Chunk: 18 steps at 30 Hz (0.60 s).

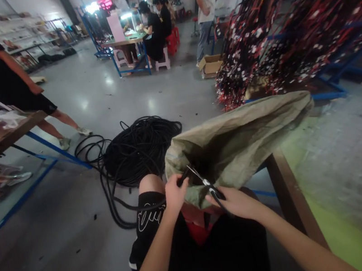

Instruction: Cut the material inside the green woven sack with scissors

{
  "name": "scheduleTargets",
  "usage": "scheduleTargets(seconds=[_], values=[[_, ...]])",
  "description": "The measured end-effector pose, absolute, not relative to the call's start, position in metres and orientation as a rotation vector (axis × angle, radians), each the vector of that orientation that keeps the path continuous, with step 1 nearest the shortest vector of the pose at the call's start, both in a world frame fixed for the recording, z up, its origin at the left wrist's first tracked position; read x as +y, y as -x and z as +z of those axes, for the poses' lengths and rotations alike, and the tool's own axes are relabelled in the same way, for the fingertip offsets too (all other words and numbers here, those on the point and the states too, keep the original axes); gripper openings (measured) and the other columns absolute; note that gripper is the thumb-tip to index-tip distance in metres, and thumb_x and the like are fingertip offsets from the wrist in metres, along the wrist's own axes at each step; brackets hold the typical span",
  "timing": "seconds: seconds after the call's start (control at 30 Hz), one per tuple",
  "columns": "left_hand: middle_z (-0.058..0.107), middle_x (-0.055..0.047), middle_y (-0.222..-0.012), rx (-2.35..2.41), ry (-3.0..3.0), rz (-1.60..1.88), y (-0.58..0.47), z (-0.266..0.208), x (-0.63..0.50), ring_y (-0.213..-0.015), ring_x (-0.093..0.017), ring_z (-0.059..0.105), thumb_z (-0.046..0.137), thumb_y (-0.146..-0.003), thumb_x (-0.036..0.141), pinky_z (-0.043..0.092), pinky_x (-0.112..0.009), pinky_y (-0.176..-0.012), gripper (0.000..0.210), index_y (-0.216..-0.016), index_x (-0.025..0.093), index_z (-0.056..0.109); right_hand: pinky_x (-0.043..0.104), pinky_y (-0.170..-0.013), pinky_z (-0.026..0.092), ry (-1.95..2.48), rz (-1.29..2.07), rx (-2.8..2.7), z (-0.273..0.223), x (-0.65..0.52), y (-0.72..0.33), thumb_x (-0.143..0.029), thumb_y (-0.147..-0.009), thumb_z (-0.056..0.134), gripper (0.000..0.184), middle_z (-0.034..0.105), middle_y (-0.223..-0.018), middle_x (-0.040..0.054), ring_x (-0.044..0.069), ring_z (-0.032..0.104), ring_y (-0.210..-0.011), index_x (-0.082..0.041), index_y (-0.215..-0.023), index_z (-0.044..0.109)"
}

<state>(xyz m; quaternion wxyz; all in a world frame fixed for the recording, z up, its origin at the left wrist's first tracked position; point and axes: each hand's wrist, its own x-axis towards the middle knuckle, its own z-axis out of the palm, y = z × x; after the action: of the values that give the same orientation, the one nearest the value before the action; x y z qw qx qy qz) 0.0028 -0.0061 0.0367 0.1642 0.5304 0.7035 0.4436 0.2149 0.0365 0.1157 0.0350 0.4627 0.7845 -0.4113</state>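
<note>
My left hand is closed around the end of a black cable, which runs back across my thigh to a large coil of black cable on the floor. In my right hand is a pair of scissors with dark handles, its blades pointing up and left close beside the cable end. Both hands are over the near edge of an open, greenish-tan sack that lies in front of me. The inside of the sack is dark, and its contents are hidden.
A brown-edged table with a yellow-green top stands on my right. Bundles of red and black wires hang on a blue rack behind the sack. One person is at the left; others sit at a lit workbench. A cardboard box rests on the floor.
</note>
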Motion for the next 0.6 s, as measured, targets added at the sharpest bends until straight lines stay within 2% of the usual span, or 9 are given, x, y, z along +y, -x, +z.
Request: scheduleTargets(seconds=[0.17, 0.3, 0.43, 0.5, 0.6], values=[[0.068, -0.005, -0.092, 1.878, -1.663, 1.23, -0.008, 0.039, -0.007, -0.085, -0.018, 0.064, 0.057, -0.088, 0.037, 0.051, -0.031, -0.079, 0.021, -0.095, 0.018, 0.066, 0.028, -0.064, 0.042, -1.438, -1.202, 2.434, 0.115, 0.036, -0.212, -0.064, -0.089, 0.044, 0.048, 0.07, -0.084, 0.0069, 0.026, 0.065, -0.08, -0.02, -0.085, 0.065], [0.069, -0.007, -0.102, 1.887, -1.696, 1.213, -0.007, 0.041, -0.008, -0.094, -0.02, 0.064, 0.051, -0.093, 0.037, 0.052, -0.035, -0.086, 0.026, -0.106, 0.019, 0.065, 0.028, -0.057, 0.038, -1.498, -1.065, 2.431, 0.122, 0.038, -0.209, -0.064, -0.089, 0.043, 0.052, 0.069, -0.073, 0.009, 0.025, 0.065, -0.07, -0.02, -0.072, 0.065], [0.067, -0.008, -0.111, 1.93, -1.717, 1.142, -0.007, 0.041, -0.01, -0.102, -0.021, 0.063, 0.046, -0.095, 0.035, 0.051, -0.037, -0.092, 0.031, -0.117, 0.019, 0.061, 0.028, -0.055, 0.039, -1.451, -1.176, 2.407, 0.117, 0.038, -0.208, -0.065, -0.089, 0.039, 0.055, 0.067, -0.064, 0.0083, 0.025, 0.064, -0.063, -0.021, -0.065, 0.061], [0.067, -0.007, -0.111, 1.92, -1.756, 1.091, -0.008, 0.039, -0.011, -0.102, -0.021, 0.062, 0.044, -0.096, 0.034, 0.051, -0.037, -0.092, 0.032, -0.119, 0.02, 0.06, 0.029, -0.058, 0.042, -1.414, -1.253, 2.398, 0.108, 0.04, -0.209, -0.065, -0.088, 0.04, 0.053, 0.068, -0.067, 0.0078, 0.025, 0.065, -0.066, -0.021, -0.067, 0.061], [0.068, -0.006, -0.109, 1.92, -1.77, 1.069, -0.009, 0.039, -0.011, -0.102, -0.02, 0.062, 0.045, -0.096, 0.034, 0.052, -0.035, -0.091, 0.031, -0.119, 0.021, 0.06, 0.03, -0.068, 0.046, -1.414, -1.311, 2.404, 0.094, 0.043, -0.212, -0.067, -0.086, 0.042, 0.051, 0.071, -0.082, 0.0077, 0.027, 0.066, -0.079, -0.022, -0.081, 0.065]])
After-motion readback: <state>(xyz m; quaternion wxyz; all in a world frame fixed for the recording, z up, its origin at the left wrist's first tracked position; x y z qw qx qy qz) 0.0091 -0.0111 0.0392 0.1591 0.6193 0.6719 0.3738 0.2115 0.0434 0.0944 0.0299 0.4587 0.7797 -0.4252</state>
